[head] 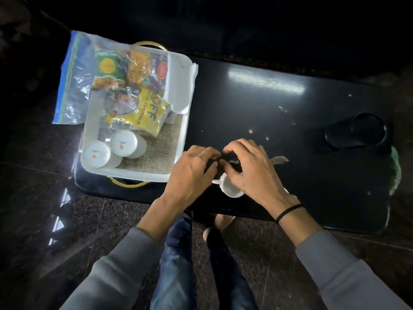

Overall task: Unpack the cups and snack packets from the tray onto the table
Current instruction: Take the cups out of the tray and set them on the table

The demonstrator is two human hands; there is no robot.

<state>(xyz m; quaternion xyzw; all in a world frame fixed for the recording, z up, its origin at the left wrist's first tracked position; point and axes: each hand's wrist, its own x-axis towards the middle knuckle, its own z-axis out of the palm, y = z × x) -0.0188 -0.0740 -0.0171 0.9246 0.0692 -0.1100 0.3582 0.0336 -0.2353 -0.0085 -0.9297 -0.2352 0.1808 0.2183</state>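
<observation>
Both hands meet over the table (257, 104): right hand (252, 168) covers one white cup (231, 190), grip unclear; left hand (190, 173) fingertips pinched, apparently steadying. Two cups (111, 148) and snack packets (138, 104) remain in tray (178, 70)

Home living room, looks like | low glossy black worktop (268, 104) | polished dark granite floor (44, 209) | bare feet, tea tray (178, 70) with snacks

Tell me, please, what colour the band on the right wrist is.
Black; the wrist band shows in the head view.
</observation>
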